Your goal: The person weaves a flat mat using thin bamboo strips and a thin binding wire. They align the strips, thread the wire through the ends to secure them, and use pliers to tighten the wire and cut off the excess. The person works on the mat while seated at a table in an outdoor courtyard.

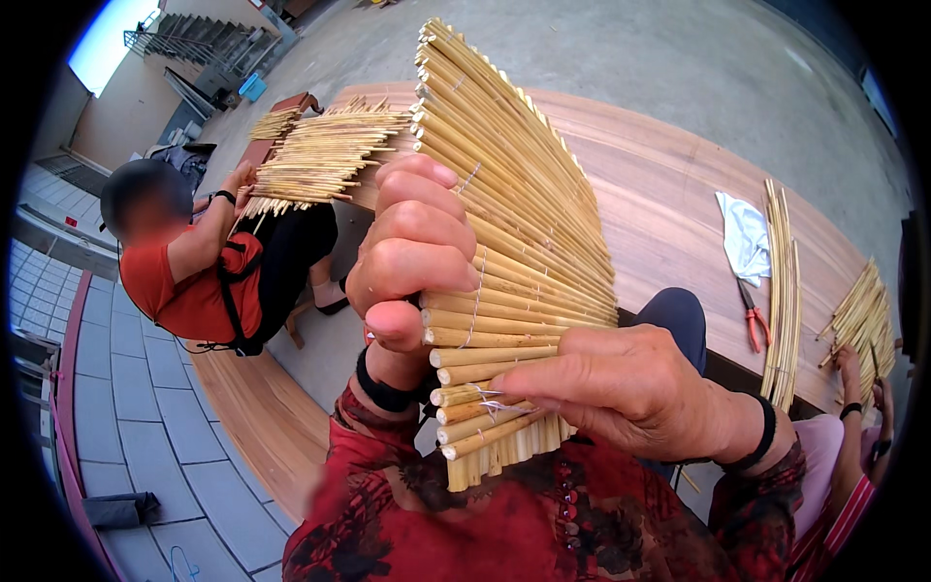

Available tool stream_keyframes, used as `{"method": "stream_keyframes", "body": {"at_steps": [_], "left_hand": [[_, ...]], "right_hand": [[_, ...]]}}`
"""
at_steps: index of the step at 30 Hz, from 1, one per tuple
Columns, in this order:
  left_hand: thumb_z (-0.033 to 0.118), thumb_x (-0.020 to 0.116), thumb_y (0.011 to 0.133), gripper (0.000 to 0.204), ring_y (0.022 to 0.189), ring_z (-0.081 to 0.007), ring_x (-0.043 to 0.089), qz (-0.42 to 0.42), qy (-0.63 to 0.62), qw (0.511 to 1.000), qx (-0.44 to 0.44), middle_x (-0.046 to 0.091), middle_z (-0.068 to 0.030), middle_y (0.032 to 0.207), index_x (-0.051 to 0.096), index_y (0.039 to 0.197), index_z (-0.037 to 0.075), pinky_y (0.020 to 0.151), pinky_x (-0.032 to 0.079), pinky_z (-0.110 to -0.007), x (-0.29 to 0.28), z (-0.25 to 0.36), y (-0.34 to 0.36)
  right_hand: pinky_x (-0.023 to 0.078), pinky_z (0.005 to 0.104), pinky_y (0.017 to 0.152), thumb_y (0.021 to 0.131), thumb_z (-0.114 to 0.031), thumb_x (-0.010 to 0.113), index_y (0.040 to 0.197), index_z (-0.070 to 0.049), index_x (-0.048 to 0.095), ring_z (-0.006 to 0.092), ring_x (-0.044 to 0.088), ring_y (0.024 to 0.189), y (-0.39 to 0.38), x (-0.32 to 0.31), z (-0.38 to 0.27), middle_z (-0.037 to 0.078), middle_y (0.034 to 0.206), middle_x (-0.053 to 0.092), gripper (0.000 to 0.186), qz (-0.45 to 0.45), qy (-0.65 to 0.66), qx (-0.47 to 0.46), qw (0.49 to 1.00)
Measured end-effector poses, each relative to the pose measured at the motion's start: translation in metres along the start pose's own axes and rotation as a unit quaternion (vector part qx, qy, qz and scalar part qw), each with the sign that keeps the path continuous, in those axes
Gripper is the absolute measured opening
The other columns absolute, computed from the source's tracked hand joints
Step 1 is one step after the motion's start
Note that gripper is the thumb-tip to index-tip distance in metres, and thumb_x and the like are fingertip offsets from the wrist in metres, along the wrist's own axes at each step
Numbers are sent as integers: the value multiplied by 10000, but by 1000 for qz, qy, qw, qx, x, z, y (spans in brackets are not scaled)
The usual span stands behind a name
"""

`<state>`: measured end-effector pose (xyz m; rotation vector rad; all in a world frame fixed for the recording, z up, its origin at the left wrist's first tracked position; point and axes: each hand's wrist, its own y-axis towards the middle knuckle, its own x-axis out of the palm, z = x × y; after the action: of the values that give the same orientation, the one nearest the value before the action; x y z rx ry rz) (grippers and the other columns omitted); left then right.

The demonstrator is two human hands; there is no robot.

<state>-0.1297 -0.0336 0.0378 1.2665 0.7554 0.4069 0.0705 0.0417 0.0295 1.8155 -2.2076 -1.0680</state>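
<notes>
A mat of pale yellow reed stalks [519,209], bound side by side with thin thread [476,301], fans upright in front of me. Its cut ends line the left edge, and the lower part bends toward my lap. At that left edge my left hand [412,252] is closed with fingers curled; what lies inside them is hidden. My right hand [630,388] pinches the mat's lower stalks between thumb and forefinger. Loose loops of thread show by those fingertips, around the lowest stalks.
Behind the mat stands a wood-grain table [669,194] with a white cloth [744,238], red-handled pliers [753,318] and long loose stalks [780,291]. At left, a seated person [199,257] handles another reed mat [325,155]. Another person's hand [849,369] touches stalks [866,315] at right.
</notes>
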Motion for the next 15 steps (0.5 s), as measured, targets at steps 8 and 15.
{"method": "stream_keyframes", "body": {"at_steps": [8,15], "left_hand": [[539,213,981,591,625,-174,465,25,-23,999,-5,501,-4,628,509,732,93,807,401,-413,6,-2,-4],[532,222,984,587,628,-180,469,20,-21,1000,-13,509,-8,631,518,736,90,811,400,-418,5,-2,-5]], "right_hand": [[452,313,531,833,-33,656,1108,-98,657,241,603,616,0,-5,2,71,689,554,282,-10,-10,0,1000],[484,359,537,800,-64,617,1079,-114,625,274,595,632,2,-11,0,80,708,533,284,-43,-50,-6,998]]}}
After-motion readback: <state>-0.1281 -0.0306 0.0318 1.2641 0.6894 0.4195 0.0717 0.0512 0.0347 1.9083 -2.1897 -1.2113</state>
